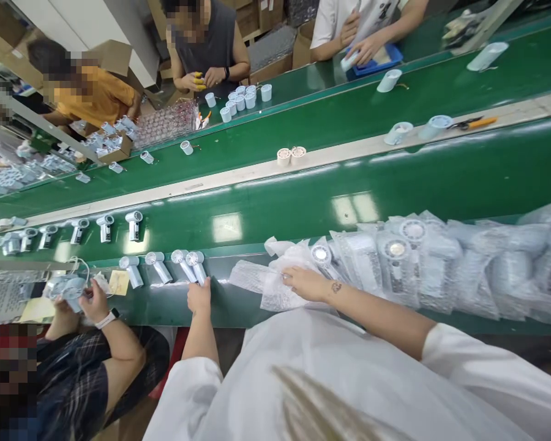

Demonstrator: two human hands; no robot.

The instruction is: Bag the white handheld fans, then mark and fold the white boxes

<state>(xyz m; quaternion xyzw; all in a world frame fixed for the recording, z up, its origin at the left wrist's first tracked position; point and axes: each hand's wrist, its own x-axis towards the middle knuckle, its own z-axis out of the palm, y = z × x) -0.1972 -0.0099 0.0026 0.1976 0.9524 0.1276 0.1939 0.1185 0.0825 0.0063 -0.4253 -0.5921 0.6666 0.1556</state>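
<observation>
My left hand (199,297) is closed around the handle of a light-blue handheld fan (195,262), its round head pointing away from me. A second handheld fan (182,260) lies right beside it. My right hand (305,283) rests on a clear bubble-wrap bag (275,294), fingers bent and gripping the plastic. Just right of that hand, a bagged fan (322,256) shows its round head, at the near end of a long row of bagged fans (397,263).
More fans (158,267) lie to my left, with others (134,225) on the green belt (275,208). A co-worker's hands (94,301) handle parts at lower left. Across the belts, several people work near light-blue cylinders (243,101). Orange-handled pliers (480,122) lie on the divider.
</observation>
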